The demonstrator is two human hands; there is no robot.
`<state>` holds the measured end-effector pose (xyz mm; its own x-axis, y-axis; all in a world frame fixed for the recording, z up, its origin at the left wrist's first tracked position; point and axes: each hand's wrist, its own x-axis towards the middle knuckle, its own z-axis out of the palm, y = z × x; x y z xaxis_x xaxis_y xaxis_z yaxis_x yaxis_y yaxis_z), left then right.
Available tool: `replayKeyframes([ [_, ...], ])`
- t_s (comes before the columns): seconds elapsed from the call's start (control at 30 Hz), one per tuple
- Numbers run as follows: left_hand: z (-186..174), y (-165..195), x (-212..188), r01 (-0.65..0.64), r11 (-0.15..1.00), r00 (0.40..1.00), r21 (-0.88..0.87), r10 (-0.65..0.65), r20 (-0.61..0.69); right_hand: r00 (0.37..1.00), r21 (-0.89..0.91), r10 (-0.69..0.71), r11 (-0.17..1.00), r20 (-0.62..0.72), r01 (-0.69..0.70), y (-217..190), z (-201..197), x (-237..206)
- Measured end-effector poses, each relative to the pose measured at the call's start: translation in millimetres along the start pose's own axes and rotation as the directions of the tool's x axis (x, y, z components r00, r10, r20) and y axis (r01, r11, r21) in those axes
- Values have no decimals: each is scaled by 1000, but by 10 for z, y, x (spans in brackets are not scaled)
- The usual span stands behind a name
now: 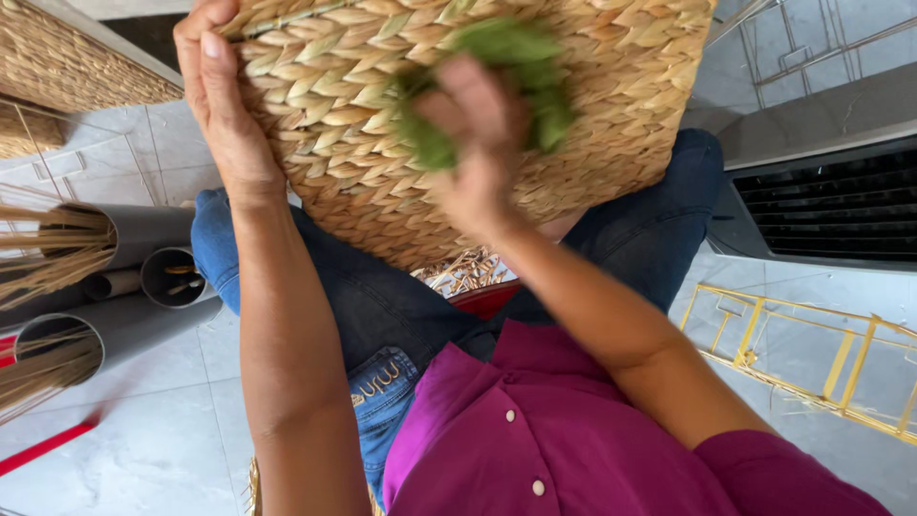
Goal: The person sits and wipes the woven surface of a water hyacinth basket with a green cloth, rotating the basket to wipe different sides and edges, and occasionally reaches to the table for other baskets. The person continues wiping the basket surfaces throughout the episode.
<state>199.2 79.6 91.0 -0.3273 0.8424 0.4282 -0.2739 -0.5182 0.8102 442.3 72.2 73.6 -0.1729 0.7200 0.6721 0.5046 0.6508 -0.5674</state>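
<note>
A large woven straw basket (611, 105) rests on my lap, its plaited side turned toward me. My left hand (222, 105) grips the basket's left edge, fingers curled over the rim. My right hand (473, 143) presses a crumpled green cloth (521, 72) against the weave near the middle; the hand is blurred. My legs in dark jeans (382, 296) and a magenta shirt (535, 430) fill the lower frame.
Grey plastic pipes (143, 239) holding bundles of dry straw lie on the tiled floor at left. Another woven basket (67, 57) stands at top left. A yellow metal frame (812, 354) lies at right, below a dark vented box (831, 201).
</note>
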Motion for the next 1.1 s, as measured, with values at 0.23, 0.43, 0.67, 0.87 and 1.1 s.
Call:
replayKeyframes([
  [0.23,6,86,-30,1,1000,999,-20,0,50,774,129,-358,931,523,343,-427,153,-303],
  [0.43,-36,21,-51,49,997,999,-63,-47,20,893,-189,-328,899,307,395,643,-753,-250],
  [0.67,25,28,-11,40,997,998,-66,-38,40,970,-150,171,969,-175,-197,1427,-1522,-300],
  [0.87,73,87,-38,54,998,997,-45,-52,48,997,-189,-51,980,65,63,513,-721,-601],
  [1.1,59,80,-62,32,999,998,-21,-30,62,701,240,-407,913,585,330,-398,-140,-822],
])
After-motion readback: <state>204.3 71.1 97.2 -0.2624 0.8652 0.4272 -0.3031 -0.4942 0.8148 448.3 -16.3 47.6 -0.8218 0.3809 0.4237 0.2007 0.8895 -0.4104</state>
